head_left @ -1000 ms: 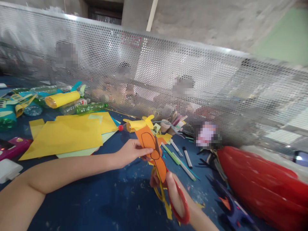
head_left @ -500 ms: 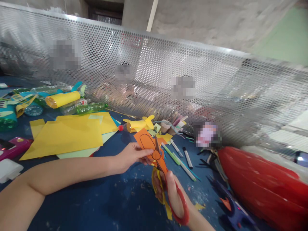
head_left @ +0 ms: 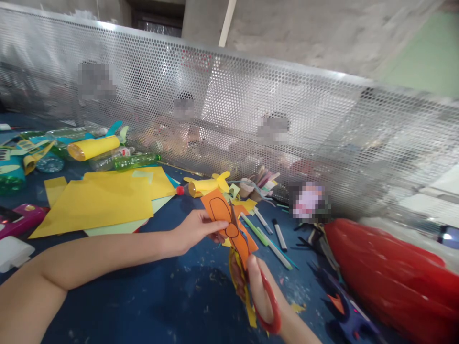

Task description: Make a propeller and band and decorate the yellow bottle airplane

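My left hand pinches the left edge of a piece of orange paper, thumb on top. Dark rounded outlines are drawn on the paper, and it hangs above the blue table. In my right hand is a pair of scissors with red handles, my fingers through the loops. One dark blade tip shows past the paper's upper right edge; the rest of the blades is hidden behind the paper. A yellow strip dangles by my right fingers. Below the paper lie orange and yellow scraps.
Yellow sheets lie at left, with plastic bottles behind. A bottle wrapped in yellow paper stands beyond my hands. Markers lie right of the paper, then a glue gun and a red bag. A perforated metal screen borders the table.
The orange paper has turned slightly, and its lower right corner now spreads out over the scissors. My right hand has shifted only a little; both hands keep their holds.
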{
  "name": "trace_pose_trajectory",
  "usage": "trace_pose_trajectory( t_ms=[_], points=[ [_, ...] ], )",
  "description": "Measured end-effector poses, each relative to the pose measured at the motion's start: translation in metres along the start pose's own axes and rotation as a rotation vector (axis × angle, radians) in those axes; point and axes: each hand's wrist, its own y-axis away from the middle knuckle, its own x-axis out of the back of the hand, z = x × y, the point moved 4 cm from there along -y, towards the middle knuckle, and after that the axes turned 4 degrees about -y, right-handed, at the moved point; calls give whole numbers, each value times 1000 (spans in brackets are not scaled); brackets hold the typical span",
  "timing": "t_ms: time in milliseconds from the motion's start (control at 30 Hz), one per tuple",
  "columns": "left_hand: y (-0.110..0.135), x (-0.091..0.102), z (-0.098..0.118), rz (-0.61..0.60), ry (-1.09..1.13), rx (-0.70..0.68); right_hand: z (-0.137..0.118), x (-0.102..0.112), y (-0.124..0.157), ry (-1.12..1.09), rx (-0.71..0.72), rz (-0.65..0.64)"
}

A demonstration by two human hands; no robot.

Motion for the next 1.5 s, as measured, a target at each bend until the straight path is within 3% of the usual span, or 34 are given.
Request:
trace_pose_trajectory(
  t_ms=[633,900,1500],
  points=[
    [-3,1,3,-34,-11,-19,1,1,2,2,-33,51],
    [-8,12,9,96,-5,-84,2,1,2,35,-29,58],
    [-11,15,6,112,-6,-86,3,0,3,9,-76,89]
  ],
)
